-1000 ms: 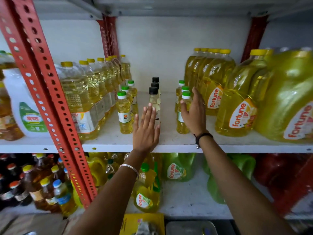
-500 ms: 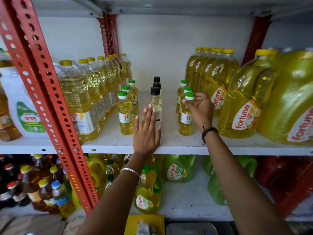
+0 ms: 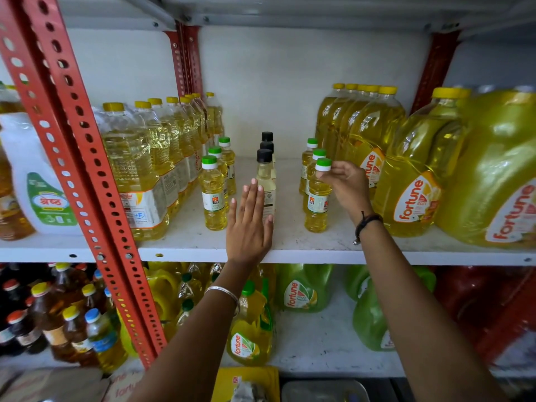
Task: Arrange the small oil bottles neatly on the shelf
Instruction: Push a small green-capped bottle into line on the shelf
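Observation:
Three rows of small oil bottles stand on the white shelf (image 3: 290, 250). The left row has green caps, led by the front left bottle (image 3: 213, 195). The middle row has black caps, with the front black-cap bottle (image 3: 265, 181) half hidden behind my left hand (image 3: 249, 224). That hand is flat, fingers together and stretched, beside this bottle. The right row has green caps. My right hand (image 3: 346, 187) pinches the cap and neck of its front bottle (image 3: 317, 198), which stands upright on the shelf.
Large yellow-cap oil bottles (image 3: 145, 169) crowd the left of the shelf, big Fortune jugs (image 3: 412, 175) the right. A red perforated post (image 3: 84, 158) crosses in front at left. The lower shelf holds more Fortune bottles (image 3: 301, 288) and dark small bottles (image 3: 69, 311).
My right hand came off the back of the right front bottle and took it by the cap, shifting it slightly forward. My left hand stayed flat by the black-cap row.

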Demonstrator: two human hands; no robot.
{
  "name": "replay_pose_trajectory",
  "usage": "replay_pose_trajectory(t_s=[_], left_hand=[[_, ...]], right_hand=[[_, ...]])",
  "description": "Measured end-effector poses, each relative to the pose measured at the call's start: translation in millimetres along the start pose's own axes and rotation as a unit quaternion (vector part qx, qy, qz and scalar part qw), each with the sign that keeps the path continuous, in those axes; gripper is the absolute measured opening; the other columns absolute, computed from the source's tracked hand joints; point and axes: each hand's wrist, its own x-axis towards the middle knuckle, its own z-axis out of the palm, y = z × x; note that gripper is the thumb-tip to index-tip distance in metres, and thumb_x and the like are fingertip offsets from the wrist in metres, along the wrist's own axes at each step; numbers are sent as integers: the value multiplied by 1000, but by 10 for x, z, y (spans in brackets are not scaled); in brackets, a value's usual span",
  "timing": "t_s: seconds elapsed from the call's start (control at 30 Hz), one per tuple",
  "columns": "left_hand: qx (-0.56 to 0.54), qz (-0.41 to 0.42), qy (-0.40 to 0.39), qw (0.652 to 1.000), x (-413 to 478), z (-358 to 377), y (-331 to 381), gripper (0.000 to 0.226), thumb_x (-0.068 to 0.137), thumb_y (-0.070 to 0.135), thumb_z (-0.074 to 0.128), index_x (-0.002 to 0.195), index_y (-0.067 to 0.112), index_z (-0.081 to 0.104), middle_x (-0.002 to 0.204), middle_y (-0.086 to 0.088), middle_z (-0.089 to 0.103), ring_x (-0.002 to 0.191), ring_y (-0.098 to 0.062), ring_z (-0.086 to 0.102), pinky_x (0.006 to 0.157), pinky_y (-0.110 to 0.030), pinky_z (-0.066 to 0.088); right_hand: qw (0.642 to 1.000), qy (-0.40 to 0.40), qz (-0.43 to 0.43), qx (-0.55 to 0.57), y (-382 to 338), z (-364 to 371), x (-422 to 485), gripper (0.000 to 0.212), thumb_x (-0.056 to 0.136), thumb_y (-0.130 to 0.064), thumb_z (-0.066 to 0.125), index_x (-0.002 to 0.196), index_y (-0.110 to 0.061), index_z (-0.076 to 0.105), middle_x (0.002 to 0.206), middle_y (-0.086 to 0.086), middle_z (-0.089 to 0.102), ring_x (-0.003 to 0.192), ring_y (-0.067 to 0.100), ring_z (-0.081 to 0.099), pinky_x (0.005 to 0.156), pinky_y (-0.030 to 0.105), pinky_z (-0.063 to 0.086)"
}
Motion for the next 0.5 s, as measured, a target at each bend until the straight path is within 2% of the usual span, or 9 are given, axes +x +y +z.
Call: replay_pose_trajectory(t_s=[0.17, 0.3, 0.43, 0.5], left_hand=[[-3, -1, 2, 1000, -4, 3, -5, 60, 100, 34, 27, 152, 9, 13, 160, -5, 8, 148, -19, 6, 119, -44, 9], [-11, -3, 6, 1000, -6, -3, 1, 60, 100, 34, 26, 152, 10, 13, 160, -5, 9, 148, -19, 7, 118, -44, 10], [-7, 0, 10, 1000, -2, -3, 0, 60, 99, 34, 27, 152, 9, 14, 160, -5, 9, 148, -18, 7, 119, -42, 9], [-7, -1, 10, 1000, -1, 3, 3, 60, 99, 34, 27, 152, 9, 14, 160, -5, 9, 148, -18, 6, 119, -42, 9]], right_hand=[[1000, -11, 7, -11, 5, 61, 0, 40, 75, -22, 76, 109, -8, 63, 106, 7, 67, 95, 17, 61, 79, 27, 49], [999, -25, -15, -42, 37, 76, -39, 34, 80, -33, 71, 105, -11, 66, 104, 6, 70, 92, 15, 63, 69, 21, 47], [997, -23, -40, -66, 36, 47, -40, 35, 81, -33, 69, 107, -10, 68, 107, 10, 72, 98, 20, 66, 83, 31, 52], [995, -30, -49, -86, 2, 27, -42, 36, 81, -33, 70, 107, -8, 68, 105, 11, 72, 97, 21, 66, 82, 30, 51]])
